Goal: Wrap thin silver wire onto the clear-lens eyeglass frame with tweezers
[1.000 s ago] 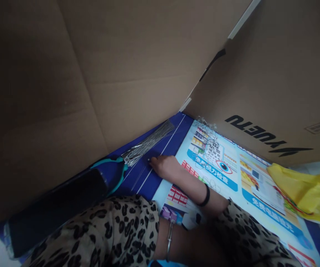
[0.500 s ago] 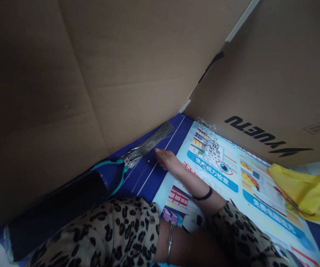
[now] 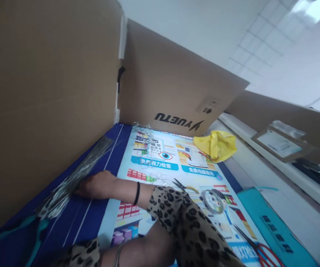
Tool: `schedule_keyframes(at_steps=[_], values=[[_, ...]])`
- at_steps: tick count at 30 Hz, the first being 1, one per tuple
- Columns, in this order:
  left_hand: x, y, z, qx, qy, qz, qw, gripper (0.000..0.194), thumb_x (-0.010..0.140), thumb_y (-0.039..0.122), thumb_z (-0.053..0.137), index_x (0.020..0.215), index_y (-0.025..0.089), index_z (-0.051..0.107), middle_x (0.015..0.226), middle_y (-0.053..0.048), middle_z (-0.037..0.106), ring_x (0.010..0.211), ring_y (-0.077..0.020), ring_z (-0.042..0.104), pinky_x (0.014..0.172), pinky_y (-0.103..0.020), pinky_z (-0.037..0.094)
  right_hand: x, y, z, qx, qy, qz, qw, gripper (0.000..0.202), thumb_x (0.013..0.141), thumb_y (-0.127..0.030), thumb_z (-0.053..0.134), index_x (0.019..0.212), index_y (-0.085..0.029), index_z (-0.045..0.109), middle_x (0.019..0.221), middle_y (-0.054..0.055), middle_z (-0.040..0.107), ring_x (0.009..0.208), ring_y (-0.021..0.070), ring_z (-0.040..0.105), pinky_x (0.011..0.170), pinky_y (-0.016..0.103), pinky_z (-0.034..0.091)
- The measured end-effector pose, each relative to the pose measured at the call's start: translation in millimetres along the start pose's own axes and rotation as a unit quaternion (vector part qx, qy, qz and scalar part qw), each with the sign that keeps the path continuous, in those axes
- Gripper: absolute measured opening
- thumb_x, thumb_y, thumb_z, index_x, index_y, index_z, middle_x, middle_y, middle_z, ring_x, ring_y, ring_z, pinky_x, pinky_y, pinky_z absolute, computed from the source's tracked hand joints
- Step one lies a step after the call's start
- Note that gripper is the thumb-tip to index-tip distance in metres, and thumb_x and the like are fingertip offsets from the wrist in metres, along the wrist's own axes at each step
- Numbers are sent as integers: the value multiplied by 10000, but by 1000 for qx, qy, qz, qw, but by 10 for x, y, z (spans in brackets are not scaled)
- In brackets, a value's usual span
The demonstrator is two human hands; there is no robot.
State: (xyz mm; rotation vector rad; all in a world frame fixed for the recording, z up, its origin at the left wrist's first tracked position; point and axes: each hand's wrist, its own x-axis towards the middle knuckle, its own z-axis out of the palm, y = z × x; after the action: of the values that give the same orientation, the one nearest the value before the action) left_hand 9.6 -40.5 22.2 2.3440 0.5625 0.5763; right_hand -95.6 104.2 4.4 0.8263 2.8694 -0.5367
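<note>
While reaching across to the wire bundle point(image 3: 83, 170), touches its right side with the right hand point(image 3: 93, 185), at the nearer half, between the fanned far ends and the pliers end. Keeps to the bundle's edge with fingers curled and bent downward, not spread open; cannot tell, through blur and shadow, whether closed on any strands. Holds the left hand point(image 3: 161, 241) well to the right of the wire bundle and nearer the body, largely covered by the right sleeve point(image 3: 187, 218); cannot tell whether open or closed, or gripping anything.

Shows teal-handled pliers point(image 3: 39, 235) at the near end of the wire bundle, head against the strands, handles spread apart. Has a brown cardboard panel point(image 3: 51, 89) standing along the bundle's left side, and a printed sheet point(image 3: 160, 181) spread to its right. Farther right of the bundle, on the sheet, includes a thin clear tangle point(image 3: 145, 131), yellow-handled pliers point(image 3: 186, 186), a tape roll point(image 3: 214, 202) and red-handled scissors point(image 3: 257, 246). Well apart to the bundle's right, adds a yellow bag point(image 3: 217, 146) and a flat teal case point(image 3: 276, 226).
</note>
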Motion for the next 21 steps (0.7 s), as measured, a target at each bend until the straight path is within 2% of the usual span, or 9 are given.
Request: schedule_keyframes(at_steps=[3,5,7,9,10,11,15,18,21], values=[[86,-15,23,19,-22,16,999,219,887,288,481,1083,224,554,1157,-75,539,975,-177,552,819,-349,483,-47,74,-134,195,14,50,979,254,752,-458,581,712,-213,527,747,-28,592,760,169,559,609,241,449],[103,-16,51,30,-32,21,999,230,890,294,475,1092,212,549,1158,-79,538,967,-177,554,818,-358,484,-250,140,-274,373,23,69,925,294,770,-453,553,648,-203,458,568,-51,453,558,105,469,470,180,375],[110,-36,91,37,-39,22,998,226,889,295,475,1078,197,551,1134,-80,548,950,-177,554,810,-367,483,-617,231,-416,465,23,77,882,319,847,-462,391,651,-210,403,487,-86,278,405,69,298,375,155,268],[115,-66,137,39,-44,19,998,176,862,253,514,1011,177,571,1055,-81,576,923,-190,550,795,-375,475,-1126,355,-535,617,-7,70,784,219,833,-388,404,701,-214,402,509,-108,181,385,53,187,364,139,203],[115,-79,158,39,-45,15,998,137,833,213,543,958,173,581,1000,-78,589,904,-199,546,785,-375,468,-1420,429,-581,652,14,84,754,198,808,-374,444,704,-213,396,524,-112,162,388,46,156,362,133,178],[114,-89,175,37,-45,10,998,111,804,170,558,912,174,584,955,-75,594,890,-207,539,781,-371,458,-1732,510,-616,661,32,109,741,198,790,-380,473,716,-211,400,540,-111,171,395,40,154,361,132,163],[105,-88,188,17,-43,3,999,118,802,119,487,867,185,562,925,-57,572,882,-209,503,778,-357,420,-3027,864,-622,545,201,269,768,241,769,-421,496,845,-194,471,582,-91,294,410,28,214,366,141,165],[112,-79,163,-3,-47,16,999,152,847,136,425,927,195,540,965,-58,551,899,-205,478,783,-351,400,-3835,1086,-488,494,259,344,755,263,802,-435,445,891,-191,479,573,-90,319,405,30,228,365,146,160],[121,-77,148,-9,-63,16,998,164,885,172,378,905,201,537,928,-49,550,865,-194,476,774,-344,393,-4317,1236,-289,417,275,416,760,221,768,-376,506,836,-166,525,491,-95,351,376,38,282,362,160,205]])
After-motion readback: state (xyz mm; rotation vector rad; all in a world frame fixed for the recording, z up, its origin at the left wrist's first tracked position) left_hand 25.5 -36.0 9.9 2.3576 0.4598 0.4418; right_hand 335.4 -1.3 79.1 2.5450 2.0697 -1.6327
